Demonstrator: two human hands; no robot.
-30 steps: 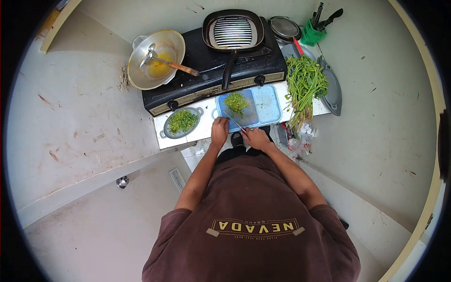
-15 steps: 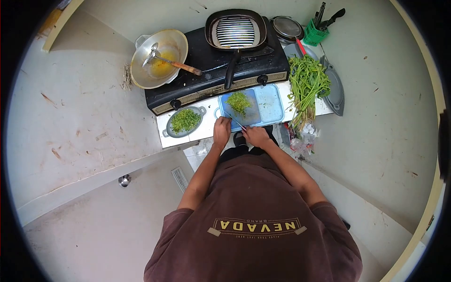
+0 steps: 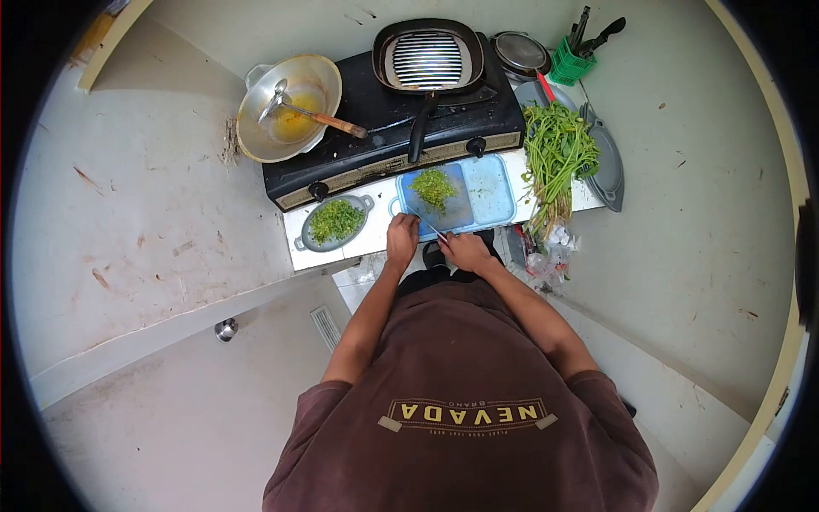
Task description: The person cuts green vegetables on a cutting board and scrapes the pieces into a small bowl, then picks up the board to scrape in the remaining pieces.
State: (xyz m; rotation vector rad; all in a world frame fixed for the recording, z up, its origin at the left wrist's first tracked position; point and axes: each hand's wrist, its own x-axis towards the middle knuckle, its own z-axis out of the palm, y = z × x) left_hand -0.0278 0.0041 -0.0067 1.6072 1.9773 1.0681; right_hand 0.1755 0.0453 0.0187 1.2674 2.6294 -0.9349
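Note:
My right hand (image 3: pixel 466 251) is closed on the handle of a knife (image 3: pixel 432 226), whose blade slants up and left over the blue cutting board (image 3: pixel 492 192). At the board's lower left corner is my left hand (image 3: pixel 403 237), fingers closed near the blade tip; what they hold, if anything, is too small to make out. Chopped greens (image 3: pixel 433 189) lie in a heap on the board, above both hands. More chopped greens (image 3: pixel 336 220) fill a grey oval dish (image 3: pixel 309 241) left of the board.
Behind the board stands a black stove (image 3: pixel 358 85) bearing a wok (image 3: pixel 247 128) with a ladle and a grill pan (image 3: pixel 416 128). Leafy greens with roots (image 3: pixel 554 158) lie at the right, near grey plates (image 3: pixel 607 171). A green basket (image 3: pixel 570 65) holds knives.

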